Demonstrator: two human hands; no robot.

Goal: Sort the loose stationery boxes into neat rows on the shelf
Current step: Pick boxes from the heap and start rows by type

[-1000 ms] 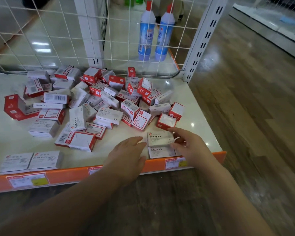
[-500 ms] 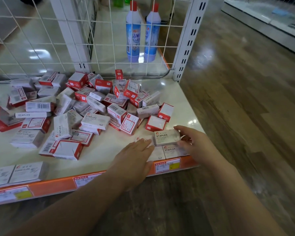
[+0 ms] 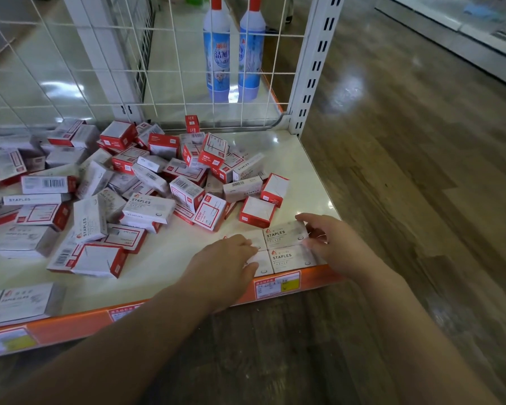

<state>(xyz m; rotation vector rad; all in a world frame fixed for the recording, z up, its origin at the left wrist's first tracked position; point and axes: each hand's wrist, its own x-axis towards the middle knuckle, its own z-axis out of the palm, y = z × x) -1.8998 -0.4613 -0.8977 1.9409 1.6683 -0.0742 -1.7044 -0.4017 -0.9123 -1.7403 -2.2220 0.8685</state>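
- We see the left hand lying flat, fingers straight, over two white boxes at the front right of the shelf; most of both boxes is hidden under it, so we cannot read their print.
- The right hand has its fingers loosely spread against the right ends of two STAPLES boxes: the rear box and the front box. We cannot tell whether the thumb grips the rear box or only touches it.
- These four boxes sit in a two-by-two block, sides touching, the front pair just behind the orange lip.
- The loose pile of red-and-white and white boxes fills the middle and left rear of the shelf; boxes overlap, and the lower ones are partly hidden. The left side is blurred and cut off by the frame edge.
- Two grey boxes lie side by side at the front left, blurred, their labels unreadable, one cut off at the edge.
- A red box lies just behind the block, near but apart from it.
- Bare shelf shows between the pile and the lip, and along the right edge up to the upright.
- Behind the wire grid stand two blue bottles, tops cut off.
- Price tag print is too small to read.
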